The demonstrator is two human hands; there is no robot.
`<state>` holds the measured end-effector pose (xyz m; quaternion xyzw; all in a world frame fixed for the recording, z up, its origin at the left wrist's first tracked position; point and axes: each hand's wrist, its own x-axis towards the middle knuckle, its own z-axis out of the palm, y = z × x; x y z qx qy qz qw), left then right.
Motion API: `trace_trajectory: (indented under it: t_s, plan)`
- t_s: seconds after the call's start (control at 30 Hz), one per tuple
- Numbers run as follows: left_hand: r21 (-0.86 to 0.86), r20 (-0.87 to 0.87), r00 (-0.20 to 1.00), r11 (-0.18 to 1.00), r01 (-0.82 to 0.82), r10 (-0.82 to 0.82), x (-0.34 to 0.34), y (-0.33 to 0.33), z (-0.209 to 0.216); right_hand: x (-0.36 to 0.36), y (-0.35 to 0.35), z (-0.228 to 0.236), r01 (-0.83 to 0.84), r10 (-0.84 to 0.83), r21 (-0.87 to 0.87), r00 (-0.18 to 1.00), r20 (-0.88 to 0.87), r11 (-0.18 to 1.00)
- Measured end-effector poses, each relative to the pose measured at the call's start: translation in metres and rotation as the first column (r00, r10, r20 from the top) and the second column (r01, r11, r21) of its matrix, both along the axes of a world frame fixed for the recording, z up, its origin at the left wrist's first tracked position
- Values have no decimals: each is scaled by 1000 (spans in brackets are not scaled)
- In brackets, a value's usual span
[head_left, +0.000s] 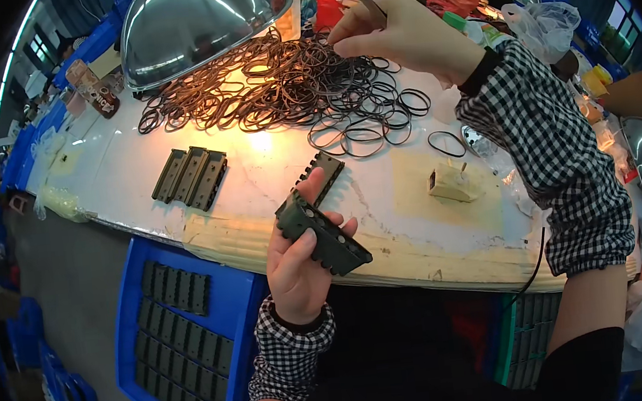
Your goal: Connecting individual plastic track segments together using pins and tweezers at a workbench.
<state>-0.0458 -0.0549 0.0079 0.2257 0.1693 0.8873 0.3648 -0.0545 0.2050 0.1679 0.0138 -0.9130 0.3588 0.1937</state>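
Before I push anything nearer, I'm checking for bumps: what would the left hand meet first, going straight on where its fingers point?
The left hand would probably meet the ribbed block lying just past its index finger; depth is unclear, so it might pass above that toward the dark bands.

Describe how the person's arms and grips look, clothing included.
The left grip and right grip are bare, without gloves. Black-and-white checked sleeves cover much of both forearms, with dark cuffs at the wrists. Toward the elbows, bare skin shows, then black sleeves.
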Motion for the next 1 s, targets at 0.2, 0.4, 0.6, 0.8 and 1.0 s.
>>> trace_trajectory:
  t_s: [0.2,0.4,0.6,0.8,1.0]
  plan:
    - [202,6,966,946,253,-259,-3,2,-2,79,-58,-10,-25,102,-303,965,243,953]
    - [255,80,922,902,348,-378,15,-5,-7,129,-59,-45,94,158,-610,925,347,787]
    - [242,131,899,893,379,-417,22,0,-5,155,-58,-67,131,161,-712,931,327,689]
    - [263,168,864,866,424,-474,33,6,-6,168,-60,-71,98,186,-774,945,270,626]
    - [294,144,842,835,465,-520,38,9,-6,176,-59,-74,102,183,-778,945,270,620]
